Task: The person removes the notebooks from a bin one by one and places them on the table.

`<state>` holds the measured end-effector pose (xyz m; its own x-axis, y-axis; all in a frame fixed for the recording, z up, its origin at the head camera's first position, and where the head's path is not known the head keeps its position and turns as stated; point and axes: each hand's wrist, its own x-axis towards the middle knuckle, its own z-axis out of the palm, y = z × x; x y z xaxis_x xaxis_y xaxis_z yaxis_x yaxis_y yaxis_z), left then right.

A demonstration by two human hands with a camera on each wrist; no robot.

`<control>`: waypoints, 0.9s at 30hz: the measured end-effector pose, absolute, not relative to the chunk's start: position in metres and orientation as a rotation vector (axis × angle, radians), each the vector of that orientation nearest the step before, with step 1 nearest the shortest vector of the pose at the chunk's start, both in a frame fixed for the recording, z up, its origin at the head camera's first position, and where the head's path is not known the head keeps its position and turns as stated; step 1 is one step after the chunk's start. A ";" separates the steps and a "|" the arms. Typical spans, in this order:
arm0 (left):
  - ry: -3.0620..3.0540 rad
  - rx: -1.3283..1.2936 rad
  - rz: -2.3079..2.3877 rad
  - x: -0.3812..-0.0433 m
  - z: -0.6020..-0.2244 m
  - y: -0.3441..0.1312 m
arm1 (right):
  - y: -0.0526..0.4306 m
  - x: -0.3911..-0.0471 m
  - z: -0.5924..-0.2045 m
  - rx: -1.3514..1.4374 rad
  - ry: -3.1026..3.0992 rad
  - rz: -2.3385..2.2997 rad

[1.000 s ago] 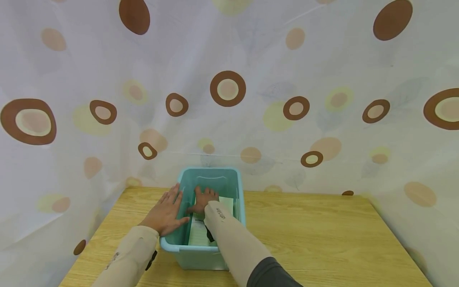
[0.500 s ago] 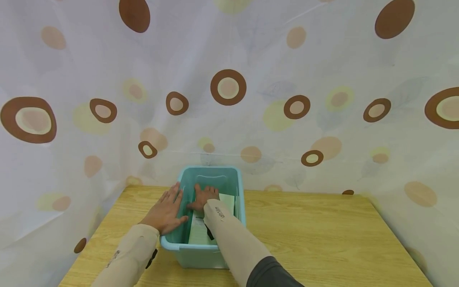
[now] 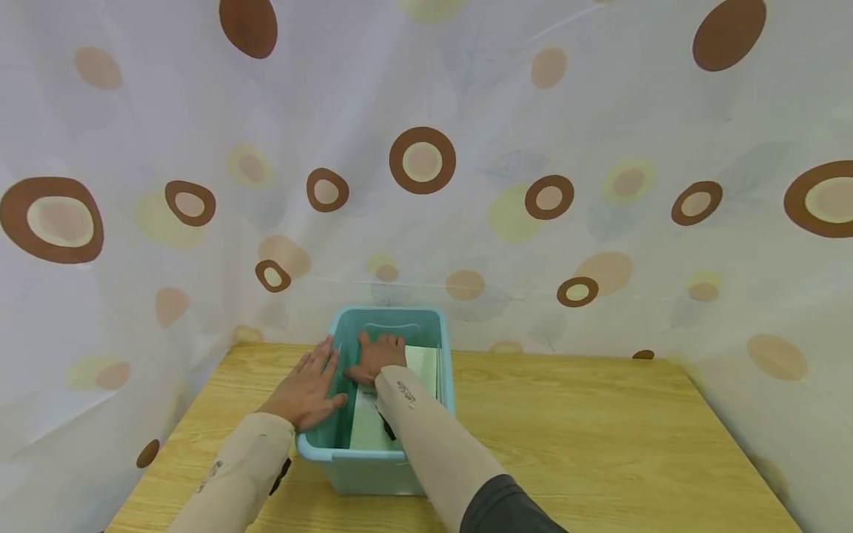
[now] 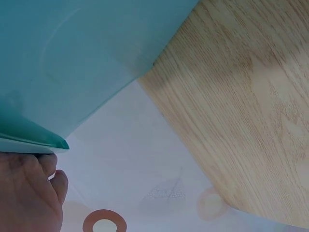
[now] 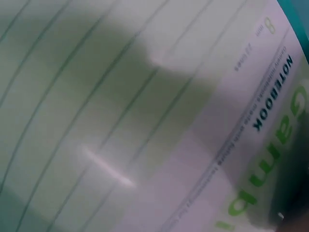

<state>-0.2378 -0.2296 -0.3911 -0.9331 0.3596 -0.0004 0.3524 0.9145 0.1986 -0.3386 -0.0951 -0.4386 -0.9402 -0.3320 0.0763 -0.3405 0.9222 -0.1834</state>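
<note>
A turquoise plastic bin (image 3: 353, 454) stands on the wooden table. My left hand (image 3: 303, 389) lies with straight fingers along its left rim; in the left wrist view, that hand (image 4: 29, 193) is just under the rim, beside the bin's outer wall (image 4: 91, 53). Inside the bin is a pale green lined notebook (image 3: 373, 429). My right hand (image 3: 377, 359) reaches in and rests on the notebook, fingers spread and thumb out to the left. The right wrist view shows the notebook cover (image 5: 111, 96) close up, with "NOTEBOOK" printed on a white band.
The wooden table (image 3: 586, 437) stretches to the right of the bin. Behind and to both sides hangs a white curtain (image 3: 480, 222) with brown and beige circles, close to the bin's far end.
The notebook's far edge has shifted toward the bin's far end, and my right hand has moved slightly the same way. My left hand stays at the rim.
</note>
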 end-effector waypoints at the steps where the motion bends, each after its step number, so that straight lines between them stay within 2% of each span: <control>1: 3.038 0.574 0.311 -0.238 -0.391 -0.230 | -0.095 -0.339 -0.438 0.532 -3.023 0.292; 8: 3.038 0.602 0.329 -0.239 -0.394 -0.230 | -0.095 -0.340 -0.420 0.539 -2.955 0.205; 27: 3.093 0.622 0.305 -0.236 -0.393 -0.228 | -0.073 -0.334 -0.312 0.483 -2.843 0.206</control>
<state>-0.2361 -0.2276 -0.3930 -0.9226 0.3803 0.0652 0.3857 0.9045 0.1821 -0.3342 -0.0725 -0.3119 -0.9137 -0.3058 0.2676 -0.3412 0.9350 -0.0967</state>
